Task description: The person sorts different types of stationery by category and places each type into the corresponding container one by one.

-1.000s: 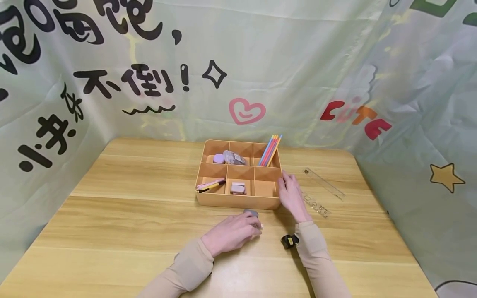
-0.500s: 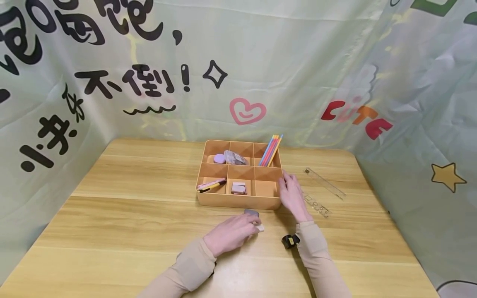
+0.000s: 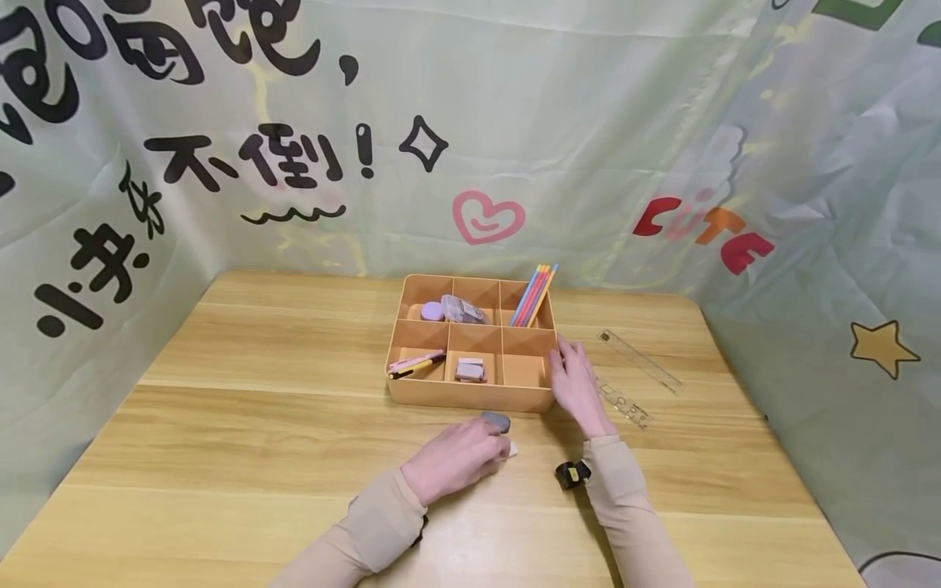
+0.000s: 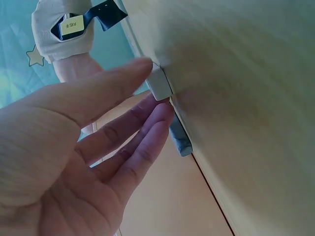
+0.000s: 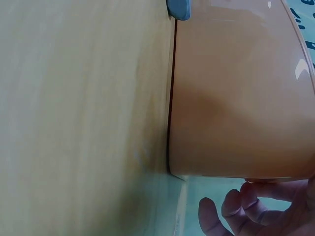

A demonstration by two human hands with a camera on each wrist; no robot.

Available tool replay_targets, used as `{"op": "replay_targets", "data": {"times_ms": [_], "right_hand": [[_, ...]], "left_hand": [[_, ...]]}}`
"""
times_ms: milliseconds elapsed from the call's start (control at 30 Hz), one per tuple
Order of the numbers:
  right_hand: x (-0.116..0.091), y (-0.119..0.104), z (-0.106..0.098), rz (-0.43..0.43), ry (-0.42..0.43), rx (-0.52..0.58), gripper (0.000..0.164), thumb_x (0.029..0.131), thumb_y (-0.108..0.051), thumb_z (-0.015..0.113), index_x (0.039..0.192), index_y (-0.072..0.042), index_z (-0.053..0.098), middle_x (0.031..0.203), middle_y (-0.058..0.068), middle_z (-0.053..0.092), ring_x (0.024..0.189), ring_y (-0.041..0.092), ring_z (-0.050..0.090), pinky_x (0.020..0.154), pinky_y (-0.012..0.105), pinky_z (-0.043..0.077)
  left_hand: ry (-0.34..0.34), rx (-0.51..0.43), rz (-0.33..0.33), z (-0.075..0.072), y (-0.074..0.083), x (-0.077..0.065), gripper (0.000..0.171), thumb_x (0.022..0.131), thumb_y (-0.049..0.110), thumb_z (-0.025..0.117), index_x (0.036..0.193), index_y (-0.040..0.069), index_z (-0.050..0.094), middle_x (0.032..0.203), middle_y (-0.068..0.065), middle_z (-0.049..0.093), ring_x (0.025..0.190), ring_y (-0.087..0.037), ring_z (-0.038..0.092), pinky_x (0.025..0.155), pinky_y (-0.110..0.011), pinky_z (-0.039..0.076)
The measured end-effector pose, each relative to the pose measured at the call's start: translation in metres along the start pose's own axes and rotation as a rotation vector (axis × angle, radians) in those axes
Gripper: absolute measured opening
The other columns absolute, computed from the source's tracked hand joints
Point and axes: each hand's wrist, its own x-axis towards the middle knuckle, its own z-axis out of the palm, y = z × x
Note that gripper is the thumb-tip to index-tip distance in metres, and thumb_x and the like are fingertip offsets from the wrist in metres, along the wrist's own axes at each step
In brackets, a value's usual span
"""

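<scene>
My left hand is low over the table in front of the orange-brown divided organizer. Its thumb and fingertips pinch a small white block, perhaps an eraser. Just beyond the fingers lies a rounded grey-blue block, close to the organizer's front wall. My right hand rests against the organizer's right side, fingers loosely bent, one touching the outer wall in the right wrist view. Small pale purple blocks sit in the front middle compartment, and pens lie in the front left one.
Behind them, the back compartments hold a round purple item, a clear pack and several colored pencils. Two transparent rulers lie right of the organizer on the wooden table. A printed curtain encloses the table.
My left hand shifts very slightly to the left, showing more of the grey-blue block; the white block's visible part varies beside the fingers. The right hand and organizer stay put.
</scene>
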Motion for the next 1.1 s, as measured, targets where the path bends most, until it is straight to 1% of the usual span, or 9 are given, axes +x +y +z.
{"op": "replay_targets", "data": {"times_ms": [133, 233, 400, 533, 667, 767, 900, 1033, 1100], "right_hand": [[0.000, 0.000, 0.000, -0.003, 0.004, -0.011, 0.047, 0.107, -0.017, 0.038, 0.151, -0.002, 0.044, 0.115, 0.024, 0.054, 0.103, 0.037, 0.052, 0.086, 0.049, 0.044], [0.000, 0.000, 0.000, -0.004, 0.004, -0.013, 0.047, 0.107, -0.017, 0.037, 0.151, -0.002, 0.044, 0.115, 0.024, 0.054, 0.103, 0.037, 0.052, 0.086, 0.049, 0.044], [0.001, 0.000, 0.000, -0.007, 0.000, -0.012, 0.047, 0.107, -0.017, 0.037, 0.151, -0.001, 0.043, 0.116, 0.025, 0.054, 0.104, 0.038, 0.053, 0.088, 0.050, 0.045], [0.000, -0.001, 0.000, -0.011, -0.001, -0.009, 0.047, 0.107, -0.016, 0.037, 0.151, 0.000, 0.044, 0.117, 0.026, 0.053, 0.105, 0.038, 0.052, 0.089, 0.051, 0.045], [0.000, 0.000, 0.000, -0.019, 0.006, -0.007, 0.046, 0.107, -0.015, 0.037, 0.149, 0.001, 0.045, 0.116, 0.026, 0.054, 0.105, 0.039, 0.052, 0.089, 0.051, 0.045], [0.000, 0.000, 0.001, -0.018, 0.006, -0.004, 0.046, 0.107, -0.014, 0.038, 0.149, 0.001, 0.045, 0.117, 0.027, 0.054, 0.107, 0.039, 0.053, 0.091, 0.052, 0.045], [0.000, -0.001, 0.001, -0.011, 0.000, 0.001, 0.046, 0.107, -0.015, 0.037, 0.150, 0.000, 0.045, 0.119, 0.027, 0.054, 0.109, 0.040, 0.053, 0.094, 0.054, 0.045], [0.000, -0.001, 0.000, -0.006, -0.004, -0.001, 0.047, 0.107, -0.016, 0.036, 0.150, 0.002, 0.043, 0.123, 0.029, 0.053, 0.114, 0.043, 0.053, 0.099, 0.057, 0.045], [0.000, -0.001, 0.000, -0.001, -0.008, -0.003, 0.047, 0.107, -0.016, 0.036, 0.151, 0.001, 0.042, 0.126, 0.029, 0.053, 0.117, 0.043, 0.052, 0.102, 0.058, 0.044]], "left_hand": [[0.004, 0.009, -0.014, 0.001, 0.000, 0.000, 0.017, 0.091, 0.017, 0.074, 0.076, 0.018, 0.065, 0.077, 0.008, 0.062, 0.068, -0.006, 0.056, 0.060, -0.018, 0.047], [0.012, 0.008, -0.008, 0.000, 0.000, -0.001, 0.014, 0.092, 0.015, 0.072, 0.080, 0.018, 0.067, 0.079, 0.007, 0.065, 0.069, -0.008, 0.060, 0.061, -0.019, 0.050], [0.010, -0.005, 0.004, -0.001, 0.000, -0.001, 0.008, 0.096, 0.019, 0.068, 0.088, 0.018, 0.069, 0.083, 0.006, 0.069, 0.073, -0.010, 0.065, 0.063, -0.020, 0.053], [-0.005, -0.005, 0.009, -0.003, -0.001, -0.001, 0.007, 0.097, 0.020, 0.066, 0.091, 0.019, 0.071, 0.086, 0.005, 0.071, 0.073, -0.010, 0.065, 0.063, -0.020, 0.052], [-0.012, -0.007, 0.013, -0.007, -0.002, -0.001, 0.007, 0.096, 0.017, 0.067, 0.091, 0.019, 0.070, 0.087, 0.006, 0.071, 0.070, -0.008, 0.063, 0.061, -0.018, 0.050], [-0.010, -0.020, 0.016, -0.013, -0.002, -0.003, 0.005, 0.095, 0.016, 0.068, 0.092, 0.019, 0.071, 0.087, 0.006, 0.070, 0.070, -0.007, 0.061, 0.063, -0.016, 0.050], [0.015, -0.061, 0.029, -0.024, -0.004, -0.005, 0.009, 0.093, 0.010, 0.069, 0.099, 0.015, 0.074, 0.091, 0.003, 0.073, 0.076, -0.008, 0.067, 0.070, -0.015, 0.054], [0.061, -0.104, 0.016, -0.039, -0.010, -0.007, 0.017, 0.091, 0.007, 0.070, 0.106, 0.013, 0.075, 0.096, 0.000, 0.077, 0.081, -0.012, 0.071, 0.072, -0.017, 0.057], [0.100, -0.102, 0.016, -0.047, -0.015, -0.008, 0.018, 0.090, 0.007, 0.072, 0.106, 0.012, 0.075, 0.095, 0.000, 0.077, 0.081, -0.013, 0.071, 0.072, -0.019, 0.057]]}}
